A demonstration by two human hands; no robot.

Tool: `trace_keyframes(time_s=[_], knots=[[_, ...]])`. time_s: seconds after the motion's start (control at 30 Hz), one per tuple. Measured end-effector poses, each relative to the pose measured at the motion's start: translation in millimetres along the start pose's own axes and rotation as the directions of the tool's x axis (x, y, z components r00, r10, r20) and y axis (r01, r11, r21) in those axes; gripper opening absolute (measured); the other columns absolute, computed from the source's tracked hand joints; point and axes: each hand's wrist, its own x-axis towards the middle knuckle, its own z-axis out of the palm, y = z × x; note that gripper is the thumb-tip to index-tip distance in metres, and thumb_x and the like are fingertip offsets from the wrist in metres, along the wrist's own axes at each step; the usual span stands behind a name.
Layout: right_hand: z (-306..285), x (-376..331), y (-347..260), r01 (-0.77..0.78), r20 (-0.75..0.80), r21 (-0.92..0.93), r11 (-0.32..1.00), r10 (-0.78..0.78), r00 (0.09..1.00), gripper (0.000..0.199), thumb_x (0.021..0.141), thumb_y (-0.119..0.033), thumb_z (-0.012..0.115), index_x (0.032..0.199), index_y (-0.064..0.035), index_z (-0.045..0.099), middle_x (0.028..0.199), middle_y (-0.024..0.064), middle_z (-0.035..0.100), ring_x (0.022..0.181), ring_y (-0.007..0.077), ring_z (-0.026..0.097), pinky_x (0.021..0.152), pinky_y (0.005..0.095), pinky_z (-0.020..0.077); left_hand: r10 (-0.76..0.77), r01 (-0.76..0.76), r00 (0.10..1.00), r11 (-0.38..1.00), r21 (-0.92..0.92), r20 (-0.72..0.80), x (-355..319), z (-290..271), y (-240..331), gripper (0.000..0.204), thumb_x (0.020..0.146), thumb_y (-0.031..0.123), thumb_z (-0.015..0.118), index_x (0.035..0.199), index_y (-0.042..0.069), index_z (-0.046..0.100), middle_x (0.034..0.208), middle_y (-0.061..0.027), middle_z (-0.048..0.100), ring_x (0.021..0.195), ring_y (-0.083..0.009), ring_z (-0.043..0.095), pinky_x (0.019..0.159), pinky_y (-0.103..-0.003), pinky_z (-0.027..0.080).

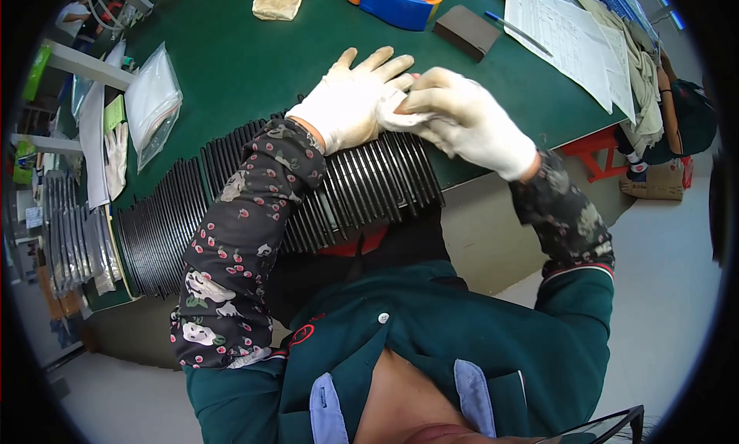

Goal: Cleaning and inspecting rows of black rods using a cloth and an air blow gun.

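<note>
My left hand [346, 101], in a white glove, lies flat with its fingers spread on the green table, its palm at the far ends of a row of slim black rods [377, 184]. My right hand [471, 124], also gloved, pinches a folded white cloth [396, 114] right beside the left hand's fingers. The rods lie side by side, their near ends sticking out past the table's front edge. Further left, under my left forearm, the row goes on with more black rods [163, 227]. My left hand and sleeve hide part of the row.
At the back of the table [215, 67] are a crumpled beige cloth [282, 0], a blue and orange tape dispenser [396, 5] and a dark block [466, 33]. A pen [519, 34] lies by papers [566, 40] at right. Plastic bags [154, 97] hang at left. Another person [689, 113] sits far right.
</note>
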Motion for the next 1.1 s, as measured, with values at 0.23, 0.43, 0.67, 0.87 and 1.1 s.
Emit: trace_keyframes(time_s=[0.23, 0.43, 0.67, 0.87, 1.1], knots=[[-7.3, -33.6, -30.3, -0.065, 0.480, 0.104, 0.993, 0.007, 0.877, 0.019, 0.077, -0.001, 0.066, 0.092, -0.0124, 0.066, 0.092, 0.0080, 0.062, 0.085, 0.0271, 0.062, 0.073, 0.0350, 0.0522, 0.000, 0.000, 1.000, 1.000, -0.007, 0.032, -7.3, -3.5, -2.9, 0.052, 0.089, 0.030, 0.053, 0.137, 0.012, 0.043, 0.148, -0.0097, 0.036, 0.138, -0.0291, 0.031, 0.111, -0.052, 0.026], [12.7, -27.3, -1.2, -0.071, 0.109, -0.201, 0.977, 0.094, 0.990, 0.019, 0.078, -0.002, 0.066, 0.096, -0.0110, 0.066, 0.093, 0.0077, 0.061, 0.086, 0.0268, 0.062, 0.074, 0.0341, 0.0517, -0.004, 0.005, 0.999, 1.000, -0.031, 0.032, -7.5, -3.7, -3.7, 0.052, 0.090, 0.031, 0.053, 0.137, 0.011, 0.043, 0.148, -0.0086, 0.036, 0.139, -0.0284, 0.031, 0.111, -0.051, 0.026], [-16.4, -31.5, -27.1, -0.266, 0.085, 0.087, 0.960, 0.259, 0.962, 0.020, 0.076, 0.001, 0.067, 0.094, -0.0088, 0.066, 0.084, 0.0082, 0.058, 0.076, 0.0263, 0.060, 0.067, 0.0330, 0.0500, -0.006, 0.007, 0.999, 1.000, -0.023, 0.038, -7.3, -6.3, -2.3, 0.052, 0.089, 0.026, 0.054, 0.137, 0.010, 0.043, 0.148, -0.0091, 0.036, 0.140, -0.0277, 0.029, 0.112, -0.051, 0.025], [-17.2, -40.5, -11.7, -0.135, 0.302, -0.057, 0.989, 0.146, 0.942, 0.013, 0.076, 0.001, 0.067, 0.087, -0.0067, 0.066, 0.087, 0.0064, 0.059, 0.078, 0.0237, 0.061, 0.070, 0.0322, 0.0506, 0.013, -0.013, 1.000, 1.000, 0.011, -0.018, -13.0, 0.8, -9.9, 0.048, 0.092, 0.031, 0.050, 0.136, 0.012, 0.047, 0.145, -0.0065, 0.040, 0.137, -0.0243, 0.032, 0.111, -0.050, 0.027], [5.6, -48.4, 33.7, -0.340, -0.414, -0.626, 0.702, 0.071, 0.907, 0.015, 0.080, -0.007, 0.064, 0.094, -0.0143, 0.064, 0.084, 0.0069, 0.058, 0.078, 0.0284, 0.062, 0.068, 0.0369, 0.0515, -0.029, 0.030, 0.997, 0.999, -0.013, 0.067, -18.2, -7.0, -6.7, 0.052, 0.093, 0.028, 0.049, 0.141, 0.013, 0.038, 0.149, -0.0080, 0.034, 0.140, -0.0268, 0.029, 0.113, -0.049, 0.024]])
